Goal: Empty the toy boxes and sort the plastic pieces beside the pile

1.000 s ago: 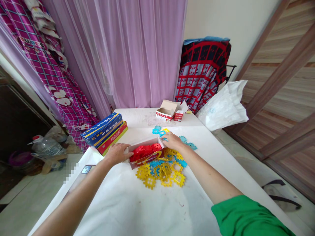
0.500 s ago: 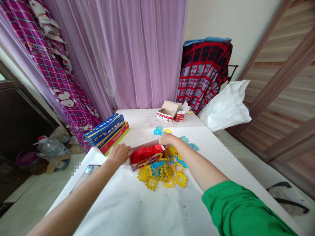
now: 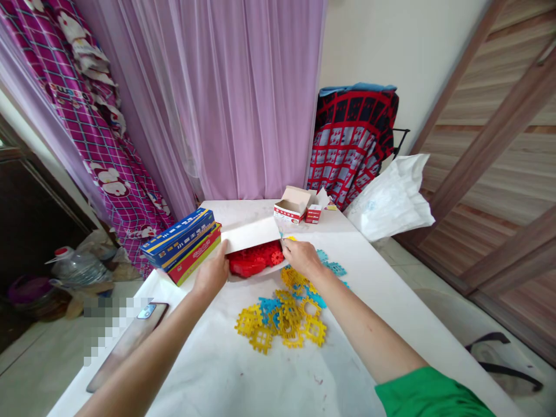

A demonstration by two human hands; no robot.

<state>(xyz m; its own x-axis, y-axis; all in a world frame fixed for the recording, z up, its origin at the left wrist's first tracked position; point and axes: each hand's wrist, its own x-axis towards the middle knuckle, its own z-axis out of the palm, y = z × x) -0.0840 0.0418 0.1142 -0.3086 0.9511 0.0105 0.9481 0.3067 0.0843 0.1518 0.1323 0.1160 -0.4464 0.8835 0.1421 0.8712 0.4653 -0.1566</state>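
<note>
From here I see the left hand [image 3: 211, 273] pinching one end of a white-lined rectangular cardboard box [image 3: 252, 235] and the right hand [image 3: 305, 258] pinching the other, probably to steady it while its open side tips toward the person. Bright red plastic pieces [image 3: 249, 263] lie inside, just beyond flat yellow and blue toothed plastic pieces [image 3: 290, 322] on the white-covered table [image 3: 260, 385].

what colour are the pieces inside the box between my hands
The pieces in that box are red; the head view shows them best.
</note>
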